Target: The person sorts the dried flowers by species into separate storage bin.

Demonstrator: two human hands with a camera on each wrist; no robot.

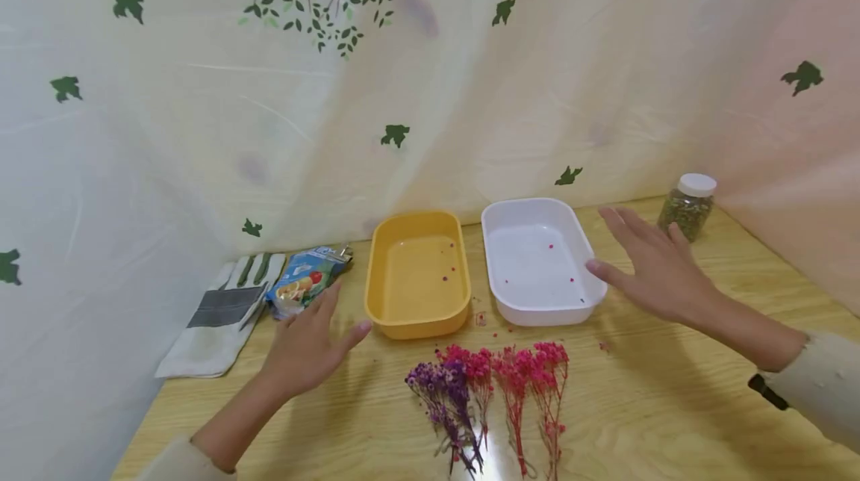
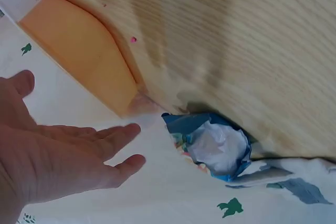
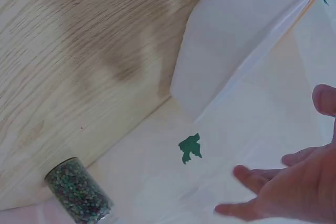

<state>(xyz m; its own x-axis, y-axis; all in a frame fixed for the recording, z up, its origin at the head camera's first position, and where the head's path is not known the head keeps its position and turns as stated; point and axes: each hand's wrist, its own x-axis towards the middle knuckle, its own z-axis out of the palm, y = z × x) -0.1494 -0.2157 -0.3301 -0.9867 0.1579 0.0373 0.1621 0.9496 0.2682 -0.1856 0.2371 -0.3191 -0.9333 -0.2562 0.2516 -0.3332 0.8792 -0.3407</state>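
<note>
My left hand (image 1: 305, 350) is held over the table with fingers extended and thumb apart, left of the yellow tub (image 1: 418, 328); nothing is in it. In the head view its fingertips overlap a blue food pouch (image 1: 298, 279). My right hand (image 1: 661, 272), also bare with fingers spread, is beside the right rim of the white tub (image 1: 546, 315). Small pink and purple bits lie in both tubs. In front of them are a bunch of purple dried flowers (image 1: 440, 391) and several stems of pink dried flowers (image 1: 513, 373), lying on the wooden table.
A pair of white and grey gloves (image 1: 225, 317) lies at the table's left edge beside the pouch. At the back right stands a clear jar (image 1: 687, 208) of green pieces with a white lid. A leaf-patterned curtain (image 1: 322, 145) hangs behind the table (image 1: 645, 406).
</note>
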